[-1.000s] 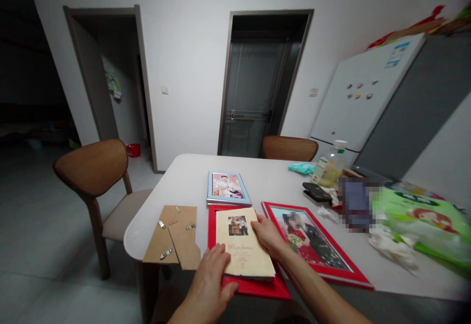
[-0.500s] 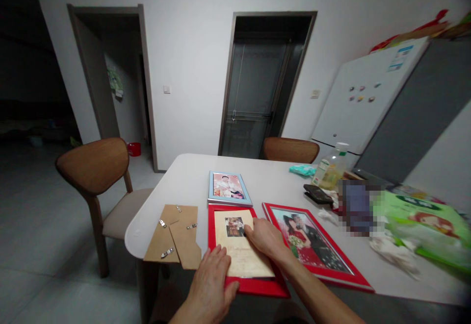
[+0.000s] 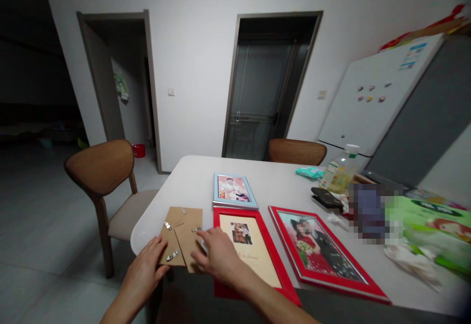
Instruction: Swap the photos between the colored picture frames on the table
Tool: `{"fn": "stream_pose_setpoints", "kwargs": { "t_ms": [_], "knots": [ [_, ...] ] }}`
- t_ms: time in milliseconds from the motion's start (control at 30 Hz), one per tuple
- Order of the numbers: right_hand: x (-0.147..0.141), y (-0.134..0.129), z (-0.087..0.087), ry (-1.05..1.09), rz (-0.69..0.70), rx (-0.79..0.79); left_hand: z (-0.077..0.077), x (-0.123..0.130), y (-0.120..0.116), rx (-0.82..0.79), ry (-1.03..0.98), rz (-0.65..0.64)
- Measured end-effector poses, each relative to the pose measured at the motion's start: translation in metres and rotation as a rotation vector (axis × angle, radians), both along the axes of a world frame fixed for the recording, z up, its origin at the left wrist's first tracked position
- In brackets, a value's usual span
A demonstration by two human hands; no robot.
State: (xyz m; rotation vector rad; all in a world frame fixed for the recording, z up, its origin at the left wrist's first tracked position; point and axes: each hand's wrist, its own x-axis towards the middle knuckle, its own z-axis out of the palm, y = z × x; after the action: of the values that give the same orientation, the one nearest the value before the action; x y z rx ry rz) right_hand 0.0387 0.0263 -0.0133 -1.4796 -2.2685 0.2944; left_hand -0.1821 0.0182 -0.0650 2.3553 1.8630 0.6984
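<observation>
A brown picture-frame backing board with metal clips lies at the table's near left edge. My left hand touches its left side, fingers stretched out and the thumb by its lower edge. Over the board's right side is my right hand, its fingers apart near a clip. Beneath my right wrist and forearm lies a red picture frame, partly covered; a cream sheet with a small photo sits inside it. Beyond it is a light-blue framed picture. Another red framed picture lies to the right.
On the table's right side are a bottle, a black wallet-like item, crumpled tissues and a green package. Wooden chairs stand at the left and far side. A fridge is at the right.
Both hands have moved left, off the cream sheet and red frame, to the backing board. The cream sheet now sits within the red frame's border. The view has shifted slightly.
</observation>
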Motion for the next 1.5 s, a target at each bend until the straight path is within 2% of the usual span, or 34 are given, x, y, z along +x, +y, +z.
{"fn": "stream_pose_setpoints", "kwargs": {
  "t_ms": [67,133,233,367,467,600,700,900,1067,1200,1367,1500],
  "knots": [
    [-0.025,-0.001,-0.008,-0.028,0.016,0.009,0.001,0.0,0.002,0.001,-0.004,0.0],
    [-0.037,0.0,-0.013,0.026,0.002,-0.008,0.004,0.001,0.002,0.025,-0.024,-0.001],
    [-0.031,0.0,-0.007,0.216,-0.017,-0.06,0.012,0.006,-0.001,0.1,-0.059,-0.03],
    [0.015,-0.016,0.016,0.358,-0.004,-0.012,0.026,0.038,-0.012,0.248,-0.077,-0.184],
    [0.061,-0.033,0.024,0.344,-0.003,-0.017,0.035,0.08,-0.022,0.226,-0.045,-0.295],
    [0.11,-0.049,0.014,0.278,-0.094,-0.059,0.04,0.132,-0.03,0.075,0.024,-0.371],
    [0.127,-0.053,0.004,0.25,-0.148,-0.098,0.039,0.151,-0.03,0.001,0.038,-0.39],
    [0.12,-0.048,-0.012,0.172,-0.161,-0.045,0.033,0.152,-0.026,-0.044,0.023,-0.384],
    [0.114,-0.048,-0.023,0.095,-0.195,0.067,0.033,0.146,-0.031,-0.117,-0.034,-0.456],
    [0.118,-0.044,-0.021,0.041,-0.197,0.097,0.034,0.143,-0.034,-0.182,-0.038,-0.446],
    [0.123,-0.025,-0.013,-0.093,-0.296,0.098,0.037,0.145,-0.032,-0.181,-0.033,-0.432],
    [0.124,-0.015,-0.014,-0.137,-0.291,0.12,0.039,0.146,-0.034,-0.19,-0.029,-0.416]
  ]
}}
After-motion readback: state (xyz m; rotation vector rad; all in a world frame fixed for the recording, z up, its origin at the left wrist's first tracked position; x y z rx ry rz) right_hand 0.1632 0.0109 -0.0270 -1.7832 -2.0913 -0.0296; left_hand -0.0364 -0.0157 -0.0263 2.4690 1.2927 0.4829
